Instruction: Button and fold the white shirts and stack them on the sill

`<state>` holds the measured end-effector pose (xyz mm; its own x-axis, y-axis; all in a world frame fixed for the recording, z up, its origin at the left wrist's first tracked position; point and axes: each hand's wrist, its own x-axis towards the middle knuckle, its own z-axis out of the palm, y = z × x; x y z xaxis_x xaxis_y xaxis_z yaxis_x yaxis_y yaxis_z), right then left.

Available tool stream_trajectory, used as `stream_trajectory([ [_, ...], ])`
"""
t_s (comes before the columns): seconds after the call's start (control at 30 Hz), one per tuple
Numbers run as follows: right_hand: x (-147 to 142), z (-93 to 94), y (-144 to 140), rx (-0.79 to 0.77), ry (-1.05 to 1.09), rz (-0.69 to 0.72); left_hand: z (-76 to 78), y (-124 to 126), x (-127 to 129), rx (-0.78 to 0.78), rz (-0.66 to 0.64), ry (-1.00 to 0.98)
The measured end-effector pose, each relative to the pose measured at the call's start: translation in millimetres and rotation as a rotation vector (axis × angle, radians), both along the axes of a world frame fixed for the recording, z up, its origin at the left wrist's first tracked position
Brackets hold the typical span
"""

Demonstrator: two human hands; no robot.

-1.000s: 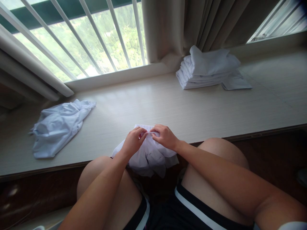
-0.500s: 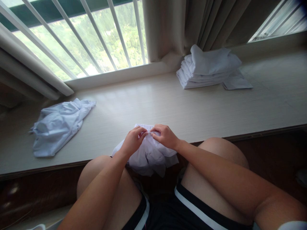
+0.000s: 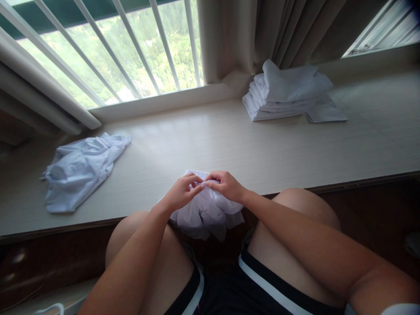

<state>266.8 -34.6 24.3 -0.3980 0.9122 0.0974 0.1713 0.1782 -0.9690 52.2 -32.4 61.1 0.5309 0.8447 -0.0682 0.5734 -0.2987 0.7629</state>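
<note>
A crumpled white garment (image 3: 200,214) hangs over the front edge of the ledge, between my knees. At its upper part, my left hand (image 3: 183,190) pinches the fabric between thumb and fingers. Directly beside it, my right hand (image 3: 226,186) is closed on the same spot, so that the fingertips of both hands nearly meet. Whatever small detail lies under the fingertips is too small to make out.
On the pale ledge (image 3: 183,135), a loosely bunched white garment (image 3: 85,168) lies to the left. A stack of folded white garments (image 3: 288,89) stands at the back right. Behind are a barred window (image 3: 138,48) and grey curtains (image 3: 229,39).
My left hand has shifted slightly, its thumb now reaching further right toward my right fingertips. The garment stays in place between the hands.
</note>
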Motion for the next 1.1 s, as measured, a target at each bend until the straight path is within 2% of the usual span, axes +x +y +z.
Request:
stream_trajectory([
  [0.5,-0.8,-1.2,2.1,-0.116,0.041,0.041,-7.6,0.8,0.1,0.005,-0.004,0.009],
  [0.8,-0.4,0.1,-2.9,0.063,-0.079,0.050,-5.5,-0.8,4.7,0.012,-0.012,0.062],
  [1.1,-1.5,-1.6,0.4,-0.081,0.008,0.060,-6.1,-0.9,5.1,0.013,-0.004,0.038],
])
